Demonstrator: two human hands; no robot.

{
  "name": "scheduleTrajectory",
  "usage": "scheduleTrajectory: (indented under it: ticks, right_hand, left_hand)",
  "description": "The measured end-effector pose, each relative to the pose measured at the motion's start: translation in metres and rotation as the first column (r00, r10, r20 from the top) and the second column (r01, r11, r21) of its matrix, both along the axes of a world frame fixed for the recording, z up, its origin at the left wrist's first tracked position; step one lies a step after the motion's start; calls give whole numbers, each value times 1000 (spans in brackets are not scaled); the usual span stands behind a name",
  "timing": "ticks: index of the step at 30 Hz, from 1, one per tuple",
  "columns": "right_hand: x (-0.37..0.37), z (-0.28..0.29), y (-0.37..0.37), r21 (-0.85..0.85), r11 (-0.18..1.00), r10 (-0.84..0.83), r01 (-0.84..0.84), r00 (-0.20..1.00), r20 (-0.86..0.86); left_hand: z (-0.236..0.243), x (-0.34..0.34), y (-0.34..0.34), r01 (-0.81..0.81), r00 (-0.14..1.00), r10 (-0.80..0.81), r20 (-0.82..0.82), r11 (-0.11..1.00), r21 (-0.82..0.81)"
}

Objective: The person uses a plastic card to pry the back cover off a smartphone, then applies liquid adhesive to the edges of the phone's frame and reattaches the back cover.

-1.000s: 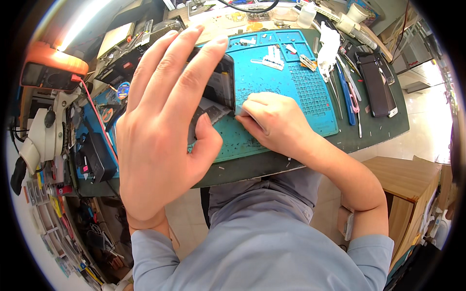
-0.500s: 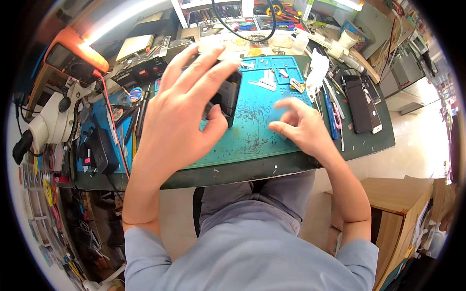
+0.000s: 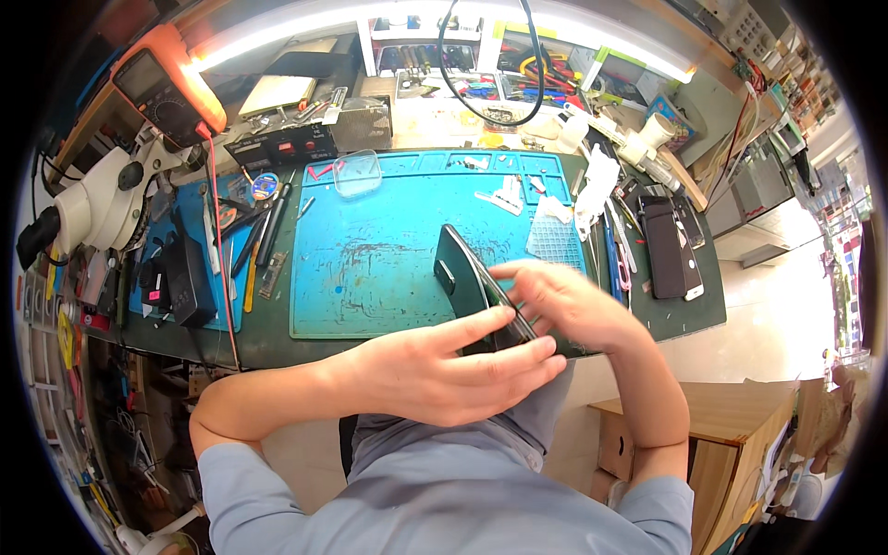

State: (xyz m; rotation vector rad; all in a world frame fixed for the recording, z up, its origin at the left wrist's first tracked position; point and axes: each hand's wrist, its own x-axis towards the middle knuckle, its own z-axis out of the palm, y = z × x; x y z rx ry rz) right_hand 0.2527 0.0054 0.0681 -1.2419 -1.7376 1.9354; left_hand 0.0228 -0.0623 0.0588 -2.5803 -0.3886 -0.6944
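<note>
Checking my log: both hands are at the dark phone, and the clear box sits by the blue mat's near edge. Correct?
Wrong edge: in the head view, the clear box sits by the far edge of the blue mat. The left hand and right hand are at the dark phone.

At a cluttered table, the left hand grips a dark phone tilted on edge while the right hand sits at its right side.
A clear plastic box rests on the blue mat; an orange multimeter (red lead attached) stands at left.
</note>
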Motion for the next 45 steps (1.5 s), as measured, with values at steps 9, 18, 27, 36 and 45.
scheduleTrajectory:
  ticks: [9, 18, 27, 36, 45]
  right_hand:
    - [-28, -13, -18, -269, 963, -134, 15, 893, -429]
    - [-47, -6, 24, 341, 929, 10, 145, 910, -415]
    - [-55, -13, 51, 472, 876, 104, 98, 917, -384]
    - [-62, -25, 41, 201, 978, 52, 48, 883, -466]
    - [-48, -26, 49, 382, 924, 141, -36, 958, -251]
  left_hand:
    - [1, -28, 0, 219, 926, -34, 377, 860, -461]
    - [-11, -36, 68, 657, 665, 568, 486, -135, -742]
    - [2, -39, 83, 163, 731, 465, 499, 591, -790]
    - [9, -39, 76, 399, 685, 552, 475, 260, -879]
    - [12, -39, 80, 428, 688, 559, 463, 203, -881]
